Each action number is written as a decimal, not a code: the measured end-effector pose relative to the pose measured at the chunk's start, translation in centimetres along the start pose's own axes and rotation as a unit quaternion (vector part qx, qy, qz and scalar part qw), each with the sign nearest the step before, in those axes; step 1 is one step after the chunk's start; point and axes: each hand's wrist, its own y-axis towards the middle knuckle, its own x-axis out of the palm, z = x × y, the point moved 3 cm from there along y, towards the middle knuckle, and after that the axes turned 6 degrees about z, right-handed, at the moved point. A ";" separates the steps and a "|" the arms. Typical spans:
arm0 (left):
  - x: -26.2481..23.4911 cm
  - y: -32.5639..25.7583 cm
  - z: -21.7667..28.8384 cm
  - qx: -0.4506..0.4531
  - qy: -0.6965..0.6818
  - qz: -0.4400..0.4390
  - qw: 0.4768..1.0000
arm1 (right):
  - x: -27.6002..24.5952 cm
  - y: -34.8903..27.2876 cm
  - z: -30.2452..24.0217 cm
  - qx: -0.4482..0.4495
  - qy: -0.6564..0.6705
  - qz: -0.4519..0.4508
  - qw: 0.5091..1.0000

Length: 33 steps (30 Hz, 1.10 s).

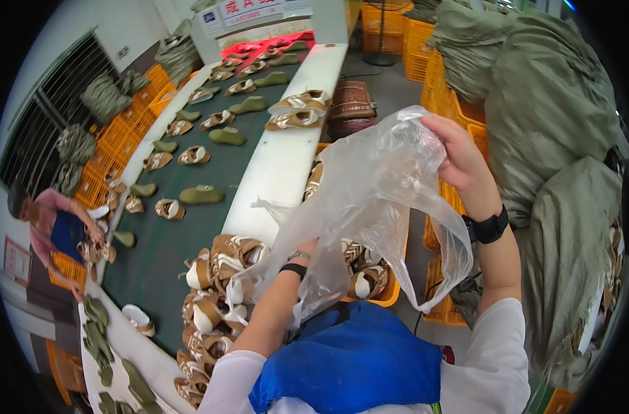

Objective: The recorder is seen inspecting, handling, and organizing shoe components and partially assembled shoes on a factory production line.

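Note:
My right hand (459, 155) is raised and grips the upper edge of a clear plastic bag (373, 200), holding it open in front of me. My left hand (311, 248) is pushed inside the bag and shows only dimly through the plastic; I cannot tell what it holds. Below the bag, brown and cream woven sandals (214, 276) are heaped at the near end of the dark green conveyor belt (166, 238). More sandals (366, 276) lie in an orange crate (390, 293) under the bag.
Sandal uppers and green soles (201, 196) lie spaced along the belt. Another person (52, 228) works at the belt's left side. Stuffed green sacks (556, 117) and stacked orange crates (425, 48) fill the right. A white ledge (280, 165) runs beside the belt.

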 end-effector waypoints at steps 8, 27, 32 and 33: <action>0.8 0.4 0.1 0.043 0.031 0.022 0.998 | -13.5 6.3 -0.4 -0.123 -0.529 0.107 0.833; 0.1 -1.1 -2.5 -0.384 -0.092 -0.162 0.904 | -21.1 27.3 19.0 -0.080 -0.687 0.304 0.655; 3.4 -0.1 -3.7 -0.417 -0.085 -0.166 0.890 | -2.4 19.8 12.4 -0.288 -0.672 0.015 0.682; 3.7 0.3 -3.8 -0.412 -0.096 -0.155 0.893 | -0.3 17.4 14.9 -0.364 -0.640 -0.108 0.668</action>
